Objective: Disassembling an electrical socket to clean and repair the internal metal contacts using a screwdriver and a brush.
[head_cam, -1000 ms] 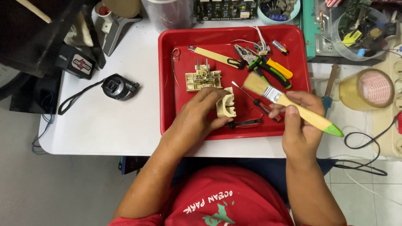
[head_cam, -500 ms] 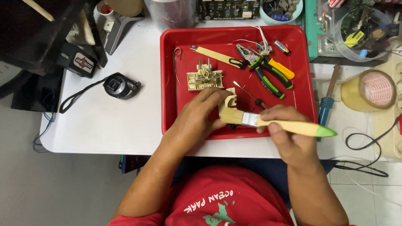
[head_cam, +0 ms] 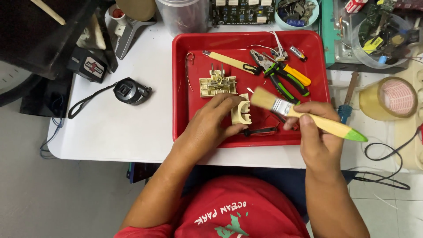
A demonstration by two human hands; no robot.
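- head view: the left hand [head_cam: 211, 125] is curled around a small cream plastic housing [head_cam: 242, 112], thumb below and fingers over its top, pinching it just above the floor of the red tray [head_cam: 194, 128].
- the right hand [head_cam: 315, 136] is closed around the wooden handle of a paintbrush [head_cam: 304, 118], thumb and forefinger pressed on the handle near the metal band; the green-tipped end sticks out to the right.
- the brush bristles sit just beside the upper right of the housing; i cannot tell whether they touch it.
- in the tray, above the left hand, lies a cream switch part with metal prongs [head_cam: 217, 83].
- further right in the tray lie green and yellow pliers [head_cam: 286, 77] and a cream-handled tool [head_cam: 231, 62].
- a black cable tie [head_cam: 261, 131] lies near the tray's front edge, between the two hands.
- left of the tray, on the white table [head_cam: 123, 128], rests a black tape measure [head_cam: 129, 91].
- right of the tray sits a roll of tape [head_cam: 390, 98].
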